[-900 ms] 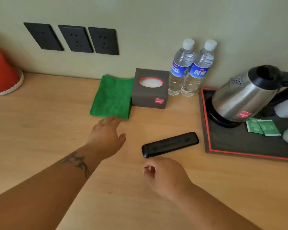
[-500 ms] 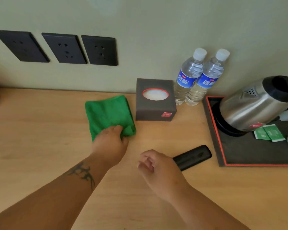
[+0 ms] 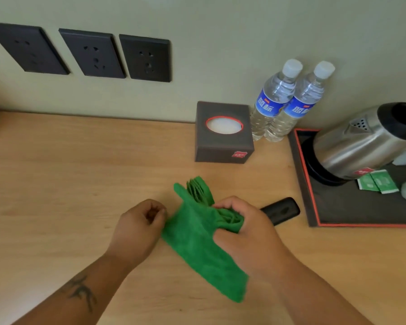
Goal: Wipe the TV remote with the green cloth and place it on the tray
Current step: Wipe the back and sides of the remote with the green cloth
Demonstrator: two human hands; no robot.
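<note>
The green cloth (image 3: 197, 233) hangs bunched between both hands above the wooden desk. My right hand (image 3: 242, 231) grips its upper folds, fingers curled into the fabric. My left hand (image 3: 141, 226) pinches the cloth's left edge with closed fingers. The black TV remote (image 3: 284, 211) lies flat on the desk just behind my right hand, which hides its left part. The dark tray (image 3: 342, 212) with an orange rim sits to the right of the remote, apart from it.
A steel kettle (image 3: 361, 146), green sachets (image 3: 377, 181) and part of a pale object occupy the tray. A dark tissue box (image 3: 223, 134) and two water bottles (image 3: 288, 99) stand by the wall. Three black sockets (image 3: 94, 53) are on the wall.
My left hand pulled the cloth off the desk toward me, away from the tissue box. My right hand moved in and took hold of the cloth. The remote has stayed in place.
</note>
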